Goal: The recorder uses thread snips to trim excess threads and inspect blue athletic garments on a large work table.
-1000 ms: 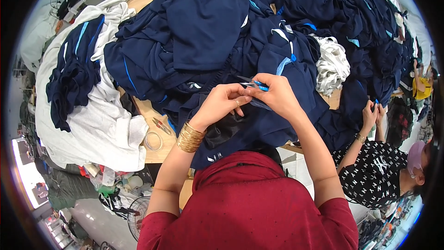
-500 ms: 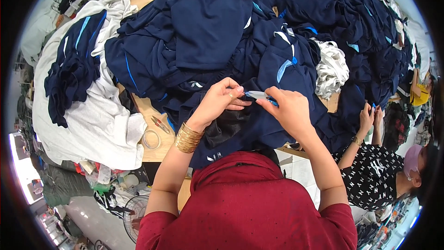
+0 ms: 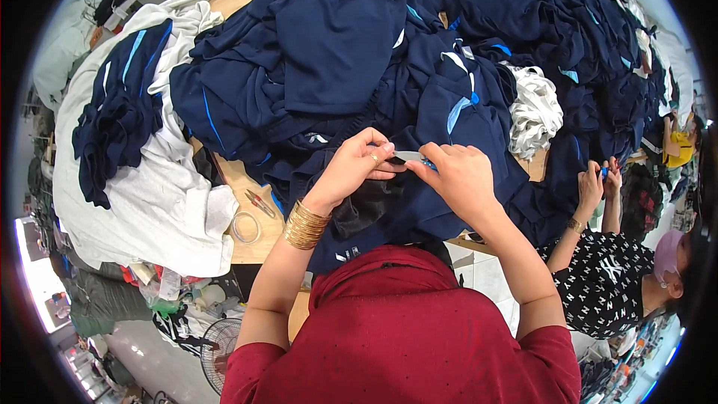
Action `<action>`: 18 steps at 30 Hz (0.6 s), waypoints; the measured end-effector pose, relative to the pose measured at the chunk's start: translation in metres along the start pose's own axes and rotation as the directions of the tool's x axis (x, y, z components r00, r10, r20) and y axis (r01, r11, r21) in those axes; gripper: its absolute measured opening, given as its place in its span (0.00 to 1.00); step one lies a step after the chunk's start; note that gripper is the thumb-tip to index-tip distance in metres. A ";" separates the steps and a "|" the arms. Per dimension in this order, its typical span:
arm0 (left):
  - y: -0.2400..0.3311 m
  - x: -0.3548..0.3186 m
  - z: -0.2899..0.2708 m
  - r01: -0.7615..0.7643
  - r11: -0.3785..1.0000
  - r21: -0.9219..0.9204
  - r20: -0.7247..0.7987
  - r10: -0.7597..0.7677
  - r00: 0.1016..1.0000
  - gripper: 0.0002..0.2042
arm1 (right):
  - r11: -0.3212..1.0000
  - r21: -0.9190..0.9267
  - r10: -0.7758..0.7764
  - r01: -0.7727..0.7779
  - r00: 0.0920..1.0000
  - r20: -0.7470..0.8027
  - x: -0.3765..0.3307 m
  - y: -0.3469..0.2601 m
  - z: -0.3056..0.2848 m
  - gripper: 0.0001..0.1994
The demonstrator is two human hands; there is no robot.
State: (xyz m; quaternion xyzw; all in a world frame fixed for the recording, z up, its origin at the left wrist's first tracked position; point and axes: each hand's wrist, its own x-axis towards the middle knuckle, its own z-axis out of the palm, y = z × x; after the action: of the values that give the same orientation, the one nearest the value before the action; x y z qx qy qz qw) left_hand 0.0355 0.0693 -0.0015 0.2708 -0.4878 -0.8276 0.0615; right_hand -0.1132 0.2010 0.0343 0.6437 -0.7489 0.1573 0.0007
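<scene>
My left hand (image 3: pixel 355 170) is closed, thumb and fingers pinching the edge of a dark navy garment (image 3: pixel 393 213) with a shiny black inner side. My right hand (image 3: pixel 462 179) is closed around small thread snips (image 3: pixel 409 155) with pale blades and a bit of blue at the grip. Their tips reach the cloth at my left fingertips; whether the blades are parted cannot be made out. In front of both hands rises a large heap of navy garments (image 3: pixel 329 45) with white and blue trim.
White cloth (image 3: pixel 179 209) and a navy garment (image 3: pixel 123 108) lie at left. Near them, a tape roll (image 3: pixel 245 227) and a small red-handled tool (image 3: pixel 259 202) rest on the wooden table (image 3: pixel 243 176). A white strip bundle (image 3: pixel 536 112) sits right; a co-worker's hands (image 3: pixel 598 185) work beyond it.
My right hand has shifted slightly left with the snips, closer to my left fingertips. My left hand has barely moved. The co-worker's hands have lifted a little.
</scene>
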 end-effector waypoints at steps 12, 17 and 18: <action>0.000 0.000 -0.001 0.012 1.000 0.008 0.006 -0.012 1.000 0.07 | 0.999 -0.021 -0.024 0.024 1.000 -0.004 0.001 -0.001 -0.002 0.13; 0.000 -0.001 0.001 -0.008 1.000 0.012 -0.001 0.008 1.000 0.08 | 1.000 -0.014 -0.022 0.022 1.000 0.013 -0.001 0.001 -0.001 0.13; 0.002 -0.002 0.001 -0.007 1.000 0.015 0.000 0.007 1.000 0.08 | 1.000 -0.006 -0.020 0.020 1.000 0.004 -0.001 0.001 -0.001 0.14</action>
State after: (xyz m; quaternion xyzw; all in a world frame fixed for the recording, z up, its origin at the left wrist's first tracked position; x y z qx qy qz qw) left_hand 0.0363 0.0701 0.0010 0.2696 -0.4948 -0.8238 0.0625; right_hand -0.1146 0.2025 0.0351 0.6513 -0.7431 0.1535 0.0028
